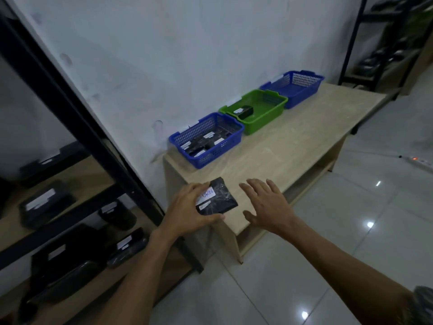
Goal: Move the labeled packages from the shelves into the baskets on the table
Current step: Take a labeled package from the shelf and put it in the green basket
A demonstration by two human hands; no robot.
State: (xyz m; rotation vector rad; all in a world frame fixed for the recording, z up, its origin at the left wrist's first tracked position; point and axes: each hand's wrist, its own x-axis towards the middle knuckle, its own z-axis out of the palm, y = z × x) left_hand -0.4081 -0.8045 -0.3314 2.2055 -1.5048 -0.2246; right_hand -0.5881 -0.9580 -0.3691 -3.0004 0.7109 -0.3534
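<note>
Left hand (187,208) grips black package (221,199); right hand (266,205) fingers spread; near blue basket (212,158) holds several packages (201,145), green basket (264,124) one

Wooden table (293,141), two blue baskets (210,157), green basket (263,125)

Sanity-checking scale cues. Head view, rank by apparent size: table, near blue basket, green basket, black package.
1. table
2. near blue basket and green basket, alike; unranked
3. black package, smallest though nearest
</note>
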